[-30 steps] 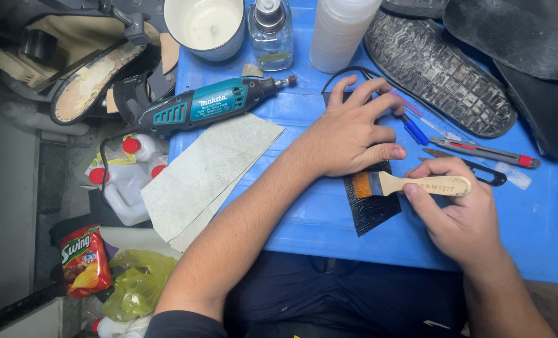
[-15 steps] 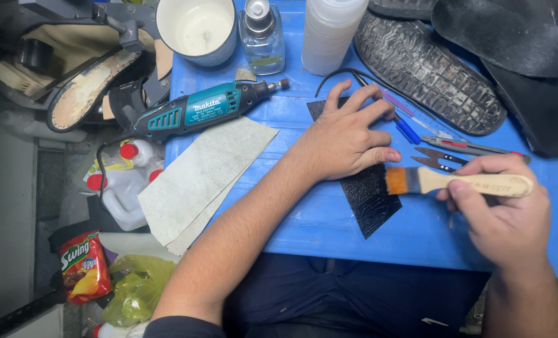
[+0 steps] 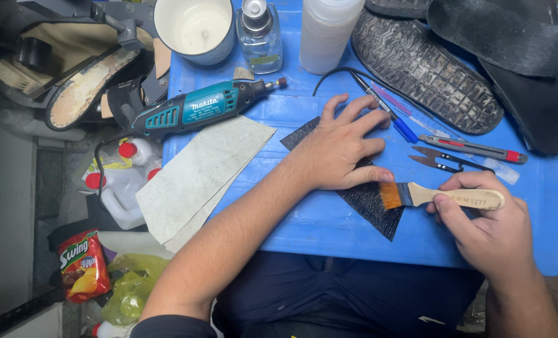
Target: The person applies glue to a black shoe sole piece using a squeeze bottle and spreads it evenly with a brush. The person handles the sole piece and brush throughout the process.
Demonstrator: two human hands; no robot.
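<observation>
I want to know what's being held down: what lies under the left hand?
Under the left hand lies a black textured sheet, flat on the blue table. Its corners stick out beyond the hand; its middle is covered. The brush bristles touch its edge.

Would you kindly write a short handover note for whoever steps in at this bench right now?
Left hand: flat, fingers spread, pressing down the black textured patch on the blue table.
Right hand: holding the wooden-handled brush, its orange bristles resting on the patch's right part.
Nearby: teal rotary tool and grey sheet to the left, white cup at the table's far edge, small snips and a cutter beside the brush.
Done: patch laid flat and held.
Left: whether the patch is coated cannot be told; the black soles lie apart, untouched.
</observation>
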